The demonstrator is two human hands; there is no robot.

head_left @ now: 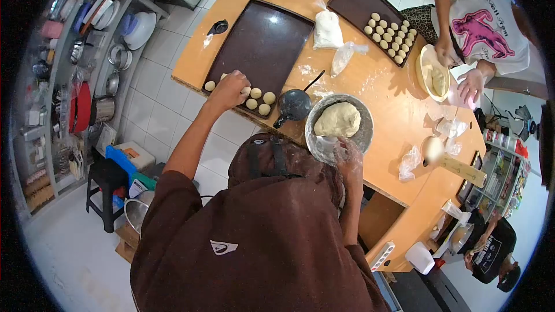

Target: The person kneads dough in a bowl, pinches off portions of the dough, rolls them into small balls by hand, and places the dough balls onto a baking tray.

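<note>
My left hand (230,91) is over the near edge of a large dark tray (263,40), its fingers bent down among small dough balls (255,93); whatever is under the fingers is hidden. My right hand (348,159) rests at the near rim of a metal bowl (365,117), beside a large lump of dough (337,120), and the fingertips are too small to read clearly. Clear plastic (324,147) lies at the bowl's near side. Between the tray and the bowl sits a dark round pan-like tool (294,104) with a thin handle.
Bags of white flour (328,29) lie behind the bowl. A second tray (361,1) holds several dough balls. At the right, a co-worker's hands are at a yellow bowl (425,84). Another person (494,251) is at the lower right. A scale (432,150) stands on the table.
</note>
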